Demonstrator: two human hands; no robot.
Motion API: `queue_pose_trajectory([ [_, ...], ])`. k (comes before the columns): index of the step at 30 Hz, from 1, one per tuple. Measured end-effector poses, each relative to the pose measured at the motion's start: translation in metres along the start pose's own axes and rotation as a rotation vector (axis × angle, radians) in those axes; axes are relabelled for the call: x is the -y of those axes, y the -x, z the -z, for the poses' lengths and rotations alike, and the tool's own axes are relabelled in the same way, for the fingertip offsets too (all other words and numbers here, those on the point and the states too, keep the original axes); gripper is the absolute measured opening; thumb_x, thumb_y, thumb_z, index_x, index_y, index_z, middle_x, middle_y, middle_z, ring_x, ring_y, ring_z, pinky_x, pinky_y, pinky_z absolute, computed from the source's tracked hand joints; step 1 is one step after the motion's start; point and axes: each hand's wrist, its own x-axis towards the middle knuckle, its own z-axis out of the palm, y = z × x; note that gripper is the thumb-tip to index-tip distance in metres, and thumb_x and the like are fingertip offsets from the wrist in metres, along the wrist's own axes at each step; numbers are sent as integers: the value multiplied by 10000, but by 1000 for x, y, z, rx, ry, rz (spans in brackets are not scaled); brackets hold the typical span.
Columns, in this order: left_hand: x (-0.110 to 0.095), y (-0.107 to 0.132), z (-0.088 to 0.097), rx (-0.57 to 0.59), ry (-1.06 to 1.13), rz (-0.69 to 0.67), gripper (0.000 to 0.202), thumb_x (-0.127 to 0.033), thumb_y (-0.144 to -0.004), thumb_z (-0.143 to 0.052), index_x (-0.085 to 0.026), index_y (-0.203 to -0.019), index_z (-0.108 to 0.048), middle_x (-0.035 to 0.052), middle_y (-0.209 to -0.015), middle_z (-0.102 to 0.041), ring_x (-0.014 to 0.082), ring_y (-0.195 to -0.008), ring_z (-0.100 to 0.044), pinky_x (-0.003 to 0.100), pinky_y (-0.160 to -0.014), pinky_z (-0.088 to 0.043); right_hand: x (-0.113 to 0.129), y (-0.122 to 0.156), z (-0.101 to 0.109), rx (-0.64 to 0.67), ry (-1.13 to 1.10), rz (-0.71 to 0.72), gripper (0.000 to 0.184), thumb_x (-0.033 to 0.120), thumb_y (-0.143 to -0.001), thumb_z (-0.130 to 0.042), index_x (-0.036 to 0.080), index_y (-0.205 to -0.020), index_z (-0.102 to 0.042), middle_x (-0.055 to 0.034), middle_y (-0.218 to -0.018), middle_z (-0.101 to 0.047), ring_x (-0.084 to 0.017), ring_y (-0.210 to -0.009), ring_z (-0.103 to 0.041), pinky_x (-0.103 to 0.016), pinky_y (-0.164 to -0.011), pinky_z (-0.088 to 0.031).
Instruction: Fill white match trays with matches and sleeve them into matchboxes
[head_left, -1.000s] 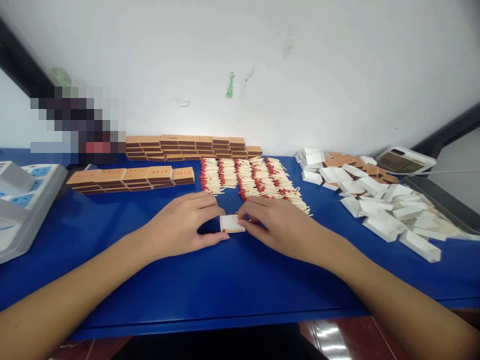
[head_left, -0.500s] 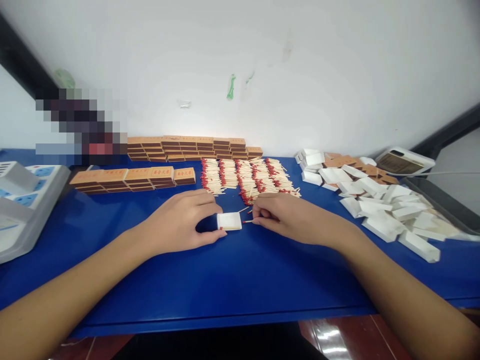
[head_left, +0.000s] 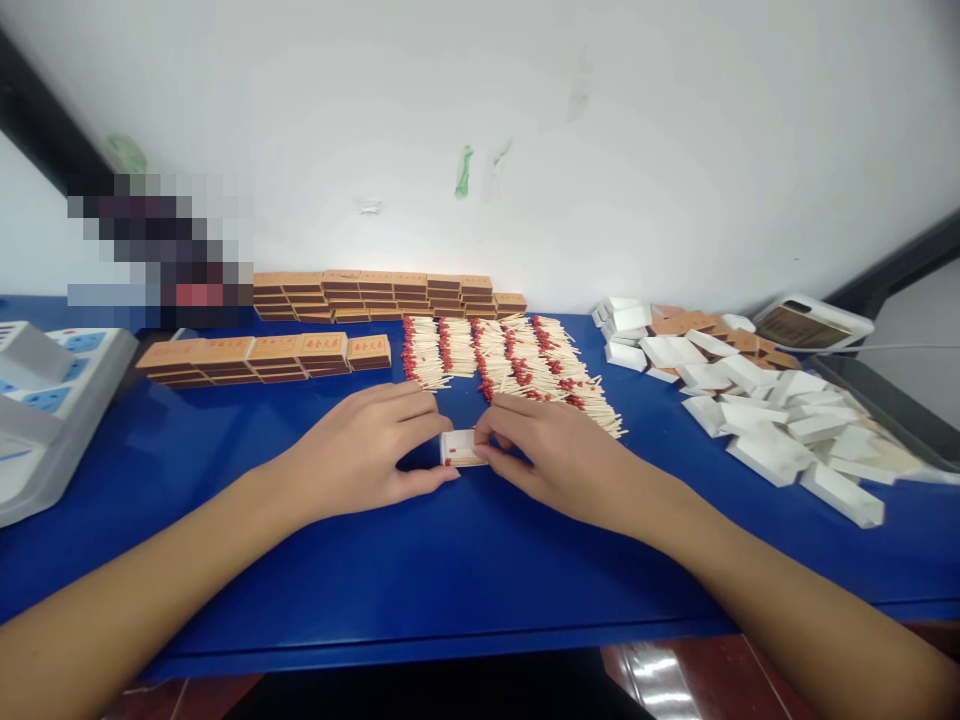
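Note:
A small white matchbox tray lies on the blue table in front of me with a few red-headed matches inside. My left hand grips its left end between thumb and fingers. At the tray's right end, my right hand is closed in a pinch on a match, whose red head shows over the tray floor; the fingers cover the rest of the stick. Just beyond the hands lie heaped rows of loose matches, some partly hidden behind my right hand.
Stacked orange matchboxes stand in two rows behind and to the left. Loose white trays and orange sleeves are piled right, near a phone. A power strip sits at far left.
My right hand has moved left with the match, from beside the tray to over its right end. Loose matches that the hand hid at the right of the heap now show.

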Motion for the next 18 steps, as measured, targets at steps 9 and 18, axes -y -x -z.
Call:
queue_pose_trajectory([
  [9, 3, 0, 1, 19, -1, 14, 288, -428, -1016, -666, -152, -1048, -740, 70, -967, -716, 212, -884, -659, 372, -828, -544, -5, 0, 2, 25, 32, 26, 105, 175, -1042, -574, 178, -976, -656, -52, -984, -673, -155, -752, -605, -290, -658, -394],
  [18, 3, -1, 2, 32, -5, 21, 244, -393, -1007, -682, -160, -1059, -736, 59, -972, -716, 211, -887, -664, 357, -813, -536, -11, -3, -2, -64, -19, 34, 91, 194, -1045, -578, 193, -1020, -666, -36, -946, -681, -161, -747, -598, -294, -659, -394],
])
